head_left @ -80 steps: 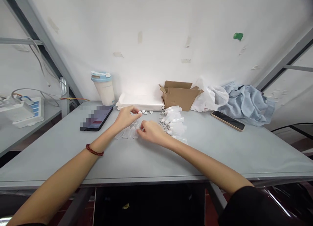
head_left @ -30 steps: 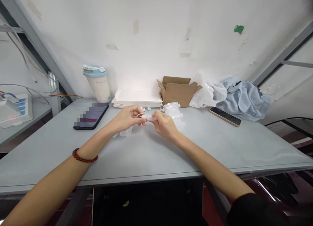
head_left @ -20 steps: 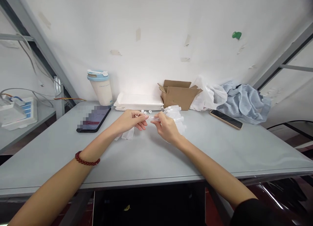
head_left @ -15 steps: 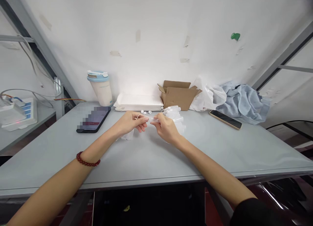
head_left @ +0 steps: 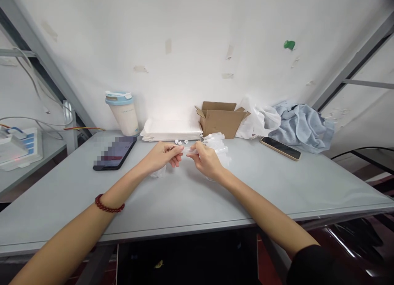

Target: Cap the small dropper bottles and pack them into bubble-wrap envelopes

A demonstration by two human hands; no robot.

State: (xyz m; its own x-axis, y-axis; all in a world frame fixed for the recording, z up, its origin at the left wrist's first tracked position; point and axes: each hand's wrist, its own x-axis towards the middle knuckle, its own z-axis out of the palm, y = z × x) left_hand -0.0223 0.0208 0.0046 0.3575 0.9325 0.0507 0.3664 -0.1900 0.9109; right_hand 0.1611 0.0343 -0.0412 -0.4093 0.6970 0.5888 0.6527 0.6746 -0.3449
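Note:
Both my hands meet just above the grey table (head_left: 191,198), near its middle. My left hand (head_left: 161,155) pinches a small white cap at the end of a clear plastic tube (head_left: 188,151). My right hand (head_left: 207,161) is closed round the other end of that tube. Several more clear tubes (head_left: 158,172) lie under my left hand. A pile of capped tubes (head_left: 219,145) lies behind my right hand. A few loose white caps (head_left: 181,141) sit just beyond my fingers.
A black phone (head_left: 114,152) lies at the left, a lidded cup (head_left: 123,113) behind it. A stack of white trays (head_left: 172,130), an open cardboard box (head_left: 220,118), a white plastic bag (head_left: 257,120), a blue cloth (head_left: 303,125) and a second phone (head_left: 280,148) line the back.
My hands lifted off the table and came together, the left bringing a cap to the tube that the right picked up. In the last second they have barely moved.

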